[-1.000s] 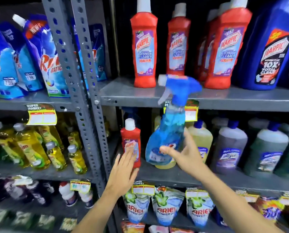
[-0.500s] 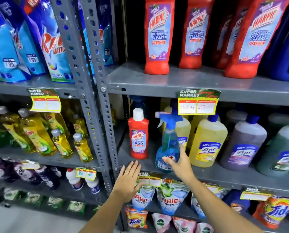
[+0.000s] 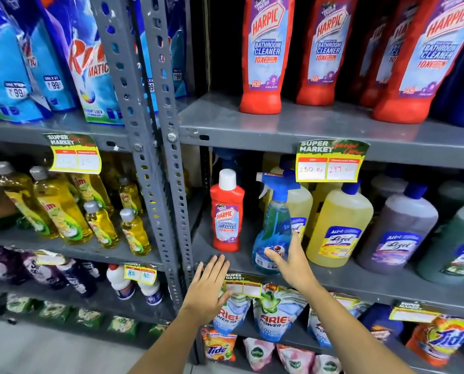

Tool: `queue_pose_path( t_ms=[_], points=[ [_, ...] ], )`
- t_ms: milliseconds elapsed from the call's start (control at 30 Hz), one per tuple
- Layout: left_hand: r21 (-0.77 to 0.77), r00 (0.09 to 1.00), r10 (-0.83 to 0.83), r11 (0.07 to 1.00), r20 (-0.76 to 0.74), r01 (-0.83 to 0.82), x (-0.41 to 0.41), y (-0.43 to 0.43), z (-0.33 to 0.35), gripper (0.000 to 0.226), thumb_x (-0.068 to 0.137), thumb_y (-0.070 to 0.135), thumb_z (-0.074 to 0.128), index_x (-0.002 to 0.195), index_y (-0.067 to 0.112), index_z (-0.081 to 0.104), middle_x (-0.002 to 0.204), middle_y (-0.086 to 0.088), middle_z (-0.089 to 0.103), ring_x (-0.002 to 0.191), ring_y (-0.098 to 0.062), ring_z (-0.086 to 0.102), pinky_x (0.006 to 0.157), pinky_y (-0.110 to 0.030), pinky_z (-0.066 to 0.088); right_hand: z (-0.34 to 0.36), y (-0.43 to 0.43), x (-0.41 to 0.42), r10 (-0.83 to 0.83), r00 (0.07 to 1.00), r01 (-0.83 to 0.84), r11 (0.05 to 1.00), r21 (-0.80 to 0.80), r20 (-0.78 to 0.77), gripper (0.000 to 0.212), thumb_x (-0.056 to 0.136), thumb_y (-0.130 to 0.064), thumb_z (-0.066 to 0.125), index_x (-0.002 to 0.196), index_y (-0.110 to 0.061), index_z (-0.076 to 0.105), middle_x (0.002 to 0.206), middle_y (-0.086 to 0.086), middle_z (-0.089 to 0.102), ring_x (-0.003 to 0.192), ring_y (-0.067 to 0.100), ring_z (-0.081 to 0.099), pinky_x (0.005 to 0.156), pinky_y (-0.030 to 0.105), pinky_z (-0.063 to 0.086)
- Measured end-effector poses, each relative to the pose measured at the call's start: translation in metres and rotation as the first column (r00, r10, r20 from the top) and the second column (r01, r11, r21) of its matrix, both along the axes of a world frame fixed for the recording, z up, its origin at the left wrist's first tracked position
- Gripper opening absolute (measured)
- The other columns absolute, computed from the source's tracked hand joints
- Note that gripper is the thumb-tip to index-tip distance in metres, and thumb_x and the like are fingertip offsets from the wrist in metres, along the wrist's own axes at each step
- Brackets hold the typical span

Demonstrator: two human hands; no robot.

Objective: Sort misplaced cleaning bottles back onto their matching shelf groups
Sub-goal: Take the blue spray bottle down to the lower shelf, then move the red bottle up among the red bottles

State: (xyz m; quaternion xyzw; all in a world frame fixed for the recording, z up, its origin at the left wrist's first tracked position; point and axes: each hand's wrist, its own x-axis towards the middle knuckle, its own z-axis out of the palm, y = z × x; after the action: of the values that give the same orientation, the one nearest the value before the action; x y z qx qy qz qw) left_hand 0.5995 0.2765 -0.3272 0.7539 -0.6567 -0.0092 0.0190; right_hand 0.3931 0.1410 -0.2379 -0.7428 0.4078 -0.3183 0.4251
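Spray bottle [image 3: 275, 228], clear blue plastic w/ trigger head, stands upright on grey metal shelf [image 3: 360, 282] betw. small red Harpic bottle [image 3: 226, 211] & yellow Lizol jug [image 3: 338, 225]. Right hand [image 3: 290, 261] fingers wrap its base; left hand [image 3: 212, 287] fingers flat, spread, empty.

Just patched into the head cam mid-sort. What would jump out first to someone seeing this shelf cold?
The right hand wraps the base of a blue spray bottle standing on the middle shelf, in front of yellow Lizol bottles. Just left stands a lone small red Harpic bottle, while its big red Harpic siblings line the shelf above. The left hand hovers open below it.
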Motion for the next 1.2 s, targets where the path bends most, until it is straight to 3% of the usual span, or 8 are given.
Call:
queue_pose_path(
  t_ms=[233,333,400,533,633,833,1000,1200],
  points=[
    [-0.031,1.0,-0.003,1.0,0.003,0.003,0.004,-0.001,0.003,0.07,0.101,0.06,0.018,0.149,0.012,0.034,0.154,-0.006,0.035,0.141,-0.024,0.03,0.11,-0.043,0.011,0.007,-0.005,0.004,-0.018,0.999,0.018,1.0,0.001,-0.031,0.072,0.075,-0.035,0.081,0.128,-0.029,0.032,0.128,0.001,0.055,0.117,0.011,0.058,0.098,0.039,0.053],
    [-0.061,1.0,-0.003,0.998,0.019,0.004,0.005,-0.001,0.0,0.069,0.101,0.058,0.017,0.149,0.011,0.032,0.155,-0.007,0.033,0.142,-0.025,0.028,0.109,-0.045,0.013,0.021,0.011,0.0,-0.233,0.969,0.243,0.959,-0.146,0.08,0.081,0.07,-0.039,0.085,0.133,-0.017,0.038,0.113,-0.002,0.051,0.099,0.01,0.054,0.083,0.027,0.051],
    [-0.076,1.0,-0.016,0.997,0.018,0.017,0.005,0.0,-0.006,0.068,0.101,0.057,0.02,0.149,0.011,0.031,0.154,-0.008,0.034,0.142,-0.026,0.029,0.108,-0.046,0.016,0.032,0.027,0.003,-0.3,0.932,0.352,0.884,-0.308,0.201,0.062,0.077,-0.037,0.08,0.125,-0.015,0.046,0.102,-0.002,0.048,0.089,0.013,0.049,0.077,0.027,0.047],
    [-0.106,1.0,-0.028,0.994,-0.003,0.028,0.003,0.003,-0.013,0.068,0.101,0.056,0.026,0.152,0.011,0.024,0.157,-0.008,0.027,0.145,-0.025,0.022,0.11,-0.047,0.014,0.052,0.05,0.03,-0.057,0.979,0.146,0.868,-0.476,0.196,0.023,0.091,-0.022,0.063,0.112,-0.015,0.057,0.096,-0.005,0.052,0.081,0.007,0.053,0.072,0.019,0.047],
    [-0.079,1.0,-0.012,0.997,-0.003,0.011,0.002,0.0,-0.009,0.068,0.101,0.057,0.015,0.15,0.01,0.025,0.156,-0.008,0.031,0.144,-0.025,0.023,0.111,-0.046,0.012,0.053,0.053,0.068,0.054,0.987,-0.013,0.966,-0.257,0.154,0.034,0.092,-0.013,0.06,0.125,-0.011,0.051,0.111,0.001,0.055,0.093,0.006,0.06,0.075,0.016,0.052],
    [-0.078,0.999,-0.036,0.996,0.011,0.037,0.001,-0.001,-0.005,0.066,0.102,0.054,0.017,0.149,0.01,0.031,0.153,-0.008,0.037,0.142,-0.024,0.026,0.112,-0.044,0.009,0.032,0.029,0.121,-0.139,0.99,0.134,0.983,0.126,0.028,0.091,0.079,-0.017,0.077,0.149,-0.002,0.022,0.147,0.02,0.036,0.136,0.031,0.041,0.112,0.04,0.036],
    [-0.125,0.997,-0.056,0.99,0.044,0.061,0.002,0.002,-0.004,0.068,0.097,0.054,0.029,0.148,0.009,0.036,0.154,-0.009,0.034,0.142,-0.025,0.029,0.115,-0.047,0.019,0.042,-0.003,0.14,-0.114,0.993,0.108,0.978,0.18,0.022,0.065,0.072,-0.018,0.084,0.126,-0.01,0.048,0.123,0.014,0.063,0.113,0.03,0.062,0.098,0.046,0.05],
    [-0.078,0.999,-0.03,0.996,0.024,0.032,0.0,0.004,0.0,0.068,0.098,0.055,0.026,0.148,0.009,0.038,0.154,-0.008,0.035,0.142,-0.024,0.03,0.111,-0.044,0.015,0.039,0.002,0.134,-0.087,0.996,0.085,0.991,0.102,0.012,0.057,0.072,-0.022,0.084,0.12,-0.013,0.055,0.118,0.009,0.068,0.107,0.026,0.065,0.095,0.045,0.053]
  ],
)
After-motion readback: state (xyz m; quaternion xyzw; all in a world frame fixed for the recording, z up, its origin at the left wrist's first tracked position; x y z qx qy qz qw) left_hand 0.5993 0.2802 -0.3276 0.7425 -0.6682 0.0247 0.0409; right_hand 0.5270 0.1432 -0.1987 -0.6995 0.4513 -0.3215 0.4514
